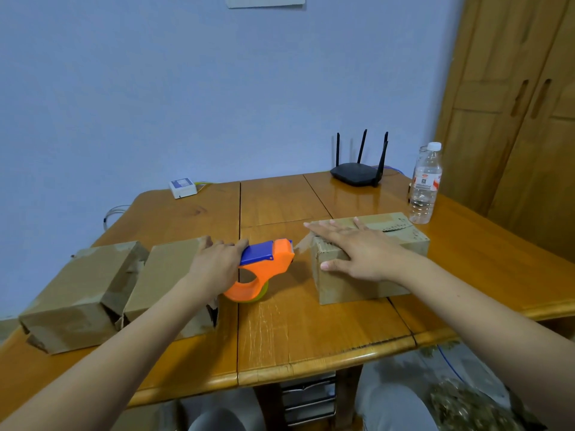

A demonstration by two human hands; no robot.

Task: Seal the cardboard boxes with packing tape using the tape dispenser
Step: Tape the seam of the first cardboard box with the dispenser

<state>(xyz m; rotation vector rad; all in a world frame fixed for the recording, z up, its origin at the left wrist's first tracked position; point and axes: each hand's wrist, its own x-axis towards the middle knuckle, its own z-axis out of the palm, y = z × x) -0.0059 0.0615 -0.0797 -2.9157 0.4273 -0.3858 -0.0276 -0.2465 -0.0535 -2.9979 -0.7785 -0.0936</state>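
An orange and blue tape dispenser (264, 265) sits near the middle of the wooden table (311, 331). My left hand (214, 262) grips its handle end, fingers curled over the blue top. Its nose points right toward a cardboard box (357, 284), where a short flap of tape or cardboard sticks out at the left top corner. My right hand (354, 247) lies flat on top of this box with fingers straight, thumb over the front edge. Two more cardboard boxes (81, 293) (165, 275) stand side by side at the left.
A clear water bottle (424, 185) stands behind the right box, with a glass jar behind it. A black router (357, 172) and a small white device (183, 188) sit at the table's far edge. A wooden wardrobe (513, 104) rises at the right.
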